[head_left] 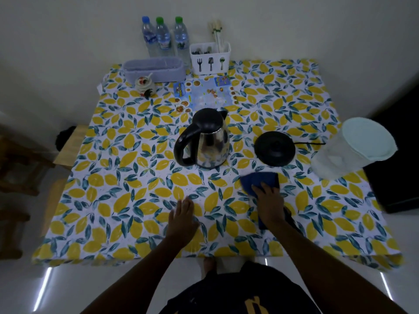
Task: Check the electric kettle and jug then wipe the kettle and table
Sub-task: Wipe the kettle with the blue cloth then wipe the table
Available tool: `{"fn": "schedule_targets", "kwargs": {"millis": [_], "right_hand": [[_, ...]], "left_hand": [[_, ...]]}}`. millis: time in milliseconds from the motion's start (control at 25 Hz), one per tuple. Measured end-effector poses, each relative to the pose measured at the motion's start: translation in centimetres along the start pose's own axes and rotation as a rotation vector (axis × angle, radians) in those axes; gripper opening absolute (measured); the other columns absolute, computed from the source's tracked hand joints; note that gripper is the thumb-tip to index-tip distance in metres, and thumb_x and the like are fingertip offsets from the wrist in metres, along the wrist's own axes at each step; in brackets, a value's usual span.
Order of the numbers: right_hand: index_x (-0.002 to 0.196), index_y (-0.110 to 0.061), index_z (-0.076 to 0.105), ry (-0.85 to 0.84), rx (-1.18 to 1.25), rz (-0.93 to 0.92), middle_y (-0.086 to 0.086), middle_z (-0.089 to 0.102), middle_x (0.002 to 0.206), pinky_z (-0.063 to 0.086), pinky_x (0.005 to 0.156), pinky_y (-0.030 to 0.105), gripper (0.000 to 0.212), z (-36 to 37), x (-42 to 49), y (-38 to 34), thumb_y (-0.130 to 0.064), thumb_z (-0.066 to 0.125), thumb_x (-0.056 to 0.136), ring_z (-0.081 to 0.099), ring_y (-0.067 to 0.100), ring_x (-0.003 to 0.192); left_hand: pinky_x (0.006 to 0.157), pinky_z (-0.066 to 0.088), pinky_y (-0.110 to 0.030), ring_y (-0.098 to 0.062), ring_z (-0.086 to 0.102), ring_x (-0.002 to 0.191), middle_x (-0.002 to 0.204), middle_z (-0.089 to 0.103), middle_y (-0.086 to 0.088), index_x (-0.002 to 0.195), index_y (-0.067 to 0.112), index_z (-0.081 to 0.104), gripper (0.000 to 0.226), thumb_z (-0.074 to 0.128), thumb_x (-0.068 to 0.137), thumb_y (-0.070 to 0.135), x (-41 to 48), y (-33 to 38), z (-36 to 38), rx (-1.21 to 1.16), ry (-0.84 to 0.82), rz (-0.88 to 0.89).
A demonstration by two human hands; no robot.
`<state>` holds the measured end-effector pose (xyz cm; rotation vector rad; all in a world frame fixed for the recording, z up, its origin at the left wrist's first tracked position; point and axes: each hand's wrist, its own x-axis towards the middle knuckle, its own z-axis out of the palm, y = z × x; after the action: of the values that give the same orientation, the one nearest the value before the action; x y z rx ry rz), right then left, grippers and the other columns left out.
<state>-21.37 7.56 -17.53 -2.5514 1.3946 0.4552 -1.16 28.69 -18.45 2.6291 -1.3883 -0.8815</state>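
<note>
A steel electric kettle (207,140) with a black lid and handle stands off its base at the middle of the table (127,200), which wears a lemon-print cloth. Its round black base (274,148) lies to the right, cord trailing right. A clear plastic jug (353,148) with a pale lid stands at the right edge. My right hand (269,203) presses flat on a dark blue cloth (260,181) in front of the base. My left hand (182,219) rests flat on the table, fingers spread, holding nothing.
Along the far edge stand three water bottles (164,37), a white cutlery caddy (210,57), a grey lidded box (154,69), a small ceramic pot (145,86) and a printed leaflet (204,94). A wooden stool (70,146) sits left of the table, a dark cabinet (399,177) right.
</note>
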Motion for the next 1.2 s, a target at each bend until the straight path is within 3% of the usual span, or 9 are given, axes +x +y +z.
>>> {"fn": "schedule_targets", "kwargs": {"millis": [160, 360, 520, 640, 720, 800, 880, 960, 1200], "right_hand": [[0.148, -0.029, 0.03, -0.036, -0.052, -0.095, 0.004, 0.027, 0.158, 0.047, 0.093, 0.051, 0.056, 1.5, -3.1, 3.1, -0.018, 0.048, 0.097, 0.035, 0.037, 0.132], [0.147, -0.026, 0.033, -0.028, -0.037, 0.027, 0.004, 0.03, 0.157, 0.046, 0.097, 0.05, 0.052, 1.9, -4.6, 8.1, -0.024, 0.049, 0.097, 0.033, 0.036, 0.136], [0.14, -0.023, 0.047, 0.075, 0.053, 0.09, 0.008, 0.045, 0.149, 0.054, 0.082, 0.053, 0.055, 0.6, -4.8, 12.0, -0.02, 0.064, 0.088, 0.047, 0.04, 0.124], [0.146, -0.028, 0.035, 0.078, 0.081, 0.066, 0.005, 0.034, 0.156, 0.046, 0.094, 0.055, 0.058, 1.2, -5.0, 13.5, -0.038, 0.054, 0.093, 0.038, 0.037, 0.134], [0.145, -0.027, 0.038, 0.116, 0.111, 0.046, 0.006, 0.037, 0.154, 0.041, 0.096, 0.061, 0.059, 1.8, -5.3, 13.8, -0.05, 0.048, 0.092, 0.038, 0.037, 0.137], [0.144, -0.025, 0.04, 0.127, 0.109, 0.028, 0.007, 0.04, 0.152, 0.04, 0.097, 0.063, 0.062, 2.1, -5.3, 13.8, -0.058, 0.028, 0.093, 0.037, 0.037, 0.138], [0.145, -0.025, 0.039, 0.148, 0.106, 0.012, 0.007, 0.04, 0.152, 0.039, 0.099, 0.062, 0.07, 2.2, -5.1, 14.0, -0.061, 0.007, 0.093, 0.036, 0.037, 0.139], [0.146, -0.025, 0.037, 0.162, 0.121, 0.004, 0.007, 0.038, 0.153, 0.038, 0.101, 0.062, 0.073, 2.3, -5.0, 14.1, -0.06, 0.002, 0.093, 0.034, 0.037, 0.14], [0.137, -0.02, 0.05, 0.201, 0.178, -0.052, 0.007, 0.048, 0.147, 0.036, 0.102, 0.062, 0.058, 1.9, -4.6, 13.7, -0.048, 0.034, 0.089, 0.036, 0.038, 0.139]], "left_hand": [[0.12, 0.001, -0.051, -0.027, -0.015, 0.148, 0.163, -0.012, -0.001, 0.152, 0.019, 0.001, 0.07, 0.039, 0.099, 0.043, 0.7, 3.8, 1.0, -0.005, -0.046, 0.117], [0.12, 0.001, -0.047, -0.023, -0.015, 0.149, 0.163, -0.013, 0.001, 0.153, 0.02, -0.002, 0.071, 0.04, 0.1, 0.042, 2.5, 10.0, 1.9, 0.047, -0.08, 0.265], [0.122, 0.002, -0.045, -0.025, -0.012, 0.149, 0.163, -0.01, -0.003, 0.153, 0.017, 0.001, 0.069, 0.036, 0.101, 0.044, 3.5, 14.3, 1.9, 0.077, -0.085, 0.34], [0.122, 0.003, -0.049, -0.026, -0.013, 0.149, 0.163, -0.011, -0.003, 0.152, 0.017, -0.002, 0.068, 0.036, 0.101, 0.041, 3.9, 16.5, 2.3, 0.102, -0.113, 0.34], [0.122, 0.003, -0.049, -0.025, -0.014, 0.149, 0.162, -0.013, -0.001, 0.152, 0.018, -0.004, 0.069, 0.036, 0.101, 0.041, 3.9, 17.5, 2.9, 0.117, -0.125, 0.334], [0.121, 0.002, -0.049, -0.025, -0.016, 0.148, 0.162, -0.014, 0.0, 0.152, 0.019, -0.005, 0.07, 0.036, 0.1, 0.043, 3.9, 18.0, 3.5, 0.112, -0.109, 0.332], [0.12, 0.002, -0.048, -0.022, -0.018, 0.147, 0.161, -0.017, 0.003, 0.152, 0.022, -0.006, 0.072, 0.038, 0.099, 0.045, 4.0, 18.4, 3.9, 0.075, -0.062, 0.328], [0.12, 0.002, -0.046, -0.018, -0.022, 0.145, 0.158, -0.021, 0.007, 0.152, 0.025, -0.007, 0.072, 0.038, 0.099, 0.046, 4.2, 18.6, 4.3, 0.049, -0.02, 0.318], [0.121, 0.001, -0.04, -0.014, -0.017, 0.147, 0.162, -0.01, 0.005, 0.152, 0.026, -0.001, 0.066, 0.033, 0.1, 0.048, 4.0, 19.1, 4.7, 0.022, 0.054, 0.276]]}}
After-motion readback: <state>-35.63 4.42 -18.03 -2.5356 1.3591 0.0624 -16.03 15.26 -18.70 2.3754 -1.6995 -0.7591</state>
